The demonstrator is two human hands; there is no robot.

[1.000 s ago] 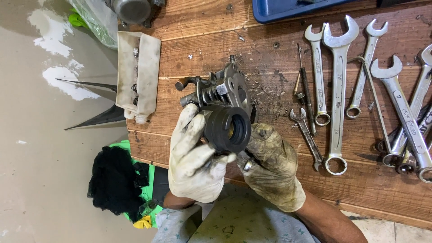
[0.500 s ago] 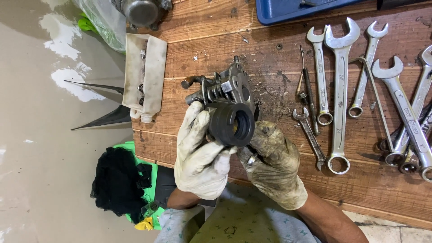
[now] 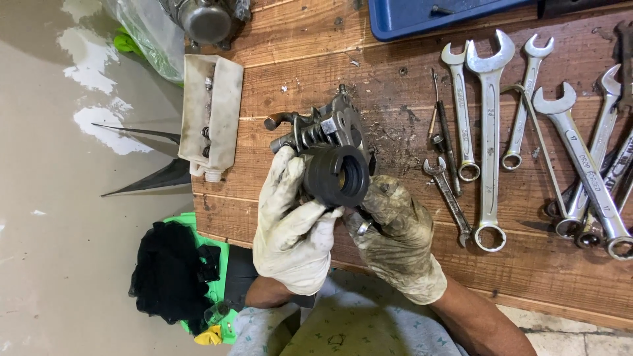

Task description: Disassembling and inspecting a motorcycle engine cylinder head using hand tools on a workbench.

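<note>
We hold the metal assembly (image 3: 326, 132) with its black rubber boot (image 3: 337, 175) above the desk (image 3: 297, 79), left hand (image 3: 293, 231) and right hand (image 3: 395, 240) clamped beneath; it looks heavy, rigid, greasy, best gripped by the casting.

Workbench (image 3: 297, 72) of reddish-brown wooden planks, scratched and grimy, fills right and far part of scene. Left: smooth grey-beige concrete floor (image 3: 59, 264) with pale patches far left. Light even, soft. Strip of light floor along near right edge.
</note>
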